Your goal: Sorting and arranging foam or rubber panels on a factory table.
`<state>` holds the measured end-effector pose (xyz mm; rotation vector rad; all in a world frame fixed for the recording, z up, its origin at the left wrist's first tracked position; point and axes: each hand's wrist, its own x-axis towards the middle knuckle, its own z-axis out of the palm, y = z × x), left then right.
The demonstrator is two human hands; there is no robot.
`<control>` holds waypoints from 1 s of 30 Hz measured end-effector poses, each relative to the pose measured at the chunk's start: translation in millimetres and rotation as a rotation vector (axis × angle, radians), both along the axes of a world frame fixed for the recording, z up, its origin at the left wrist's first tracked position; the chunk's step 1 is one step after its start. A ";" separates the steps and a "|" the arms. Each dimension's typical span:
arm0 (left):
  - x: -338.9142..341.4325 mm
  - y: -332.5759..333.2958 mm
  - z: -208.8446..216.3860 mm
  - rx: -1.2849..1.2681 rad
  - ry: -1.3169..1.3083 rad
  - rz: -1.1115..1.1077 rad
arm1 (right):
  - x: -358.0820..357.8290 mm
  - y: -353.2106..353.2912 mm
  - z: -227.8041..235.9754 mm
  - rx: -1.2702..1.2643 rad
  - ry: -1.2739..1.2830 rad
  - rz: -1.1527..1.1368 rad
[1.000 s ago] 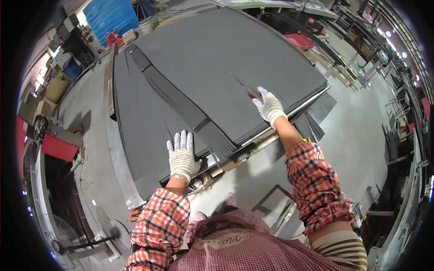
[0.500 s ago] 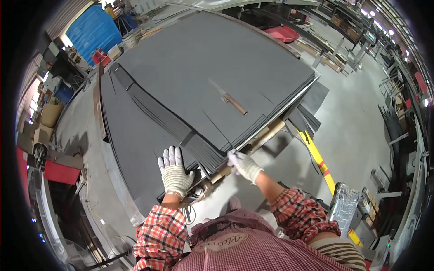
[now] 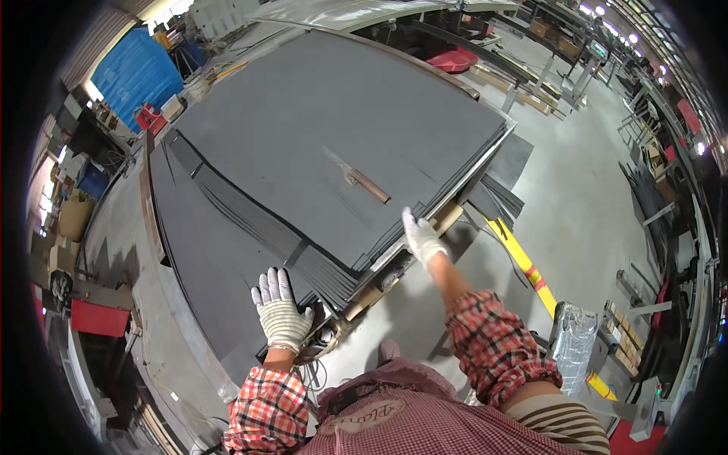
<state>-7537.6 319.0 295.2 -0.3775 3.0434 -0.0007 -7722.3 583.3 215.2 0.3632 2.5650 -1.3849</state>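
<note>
Dark sheets (image 3: 318,152) fill the table (image 3: 455,216); left hand (image 3: 282,311) lies spread flat on them, right hand (image 3: 422,236) curls over the edge. Uneven pressure could slide the sheets off.

right hand (image 3: 422,236): fingertips hidden under grey sheet stack (image 3: 334,129) edge | strips (image 3: 500,199) beyond stack: partly covered | tool (image 3: 356,179) on stack: blade blurred | bench: hidden beneath stack
</note>
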 end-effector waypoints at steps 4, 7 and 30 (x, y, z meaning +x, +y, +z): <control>12.5 -19.0 -3.4 -0.003 0.004 0.046 | 8.3 -13.0 14.8 -0.231 -0.214 0.085; 7.6 -11.8 1.5 0.002 0.011 0.028 | -10.2 30.4 10.7 -0.438 -0.279 -0.142; 11.6 -15.7 0.6 -0.005 0.005 0.041 | -124.6 89.0 24.3 0.022 -0.018 -0.229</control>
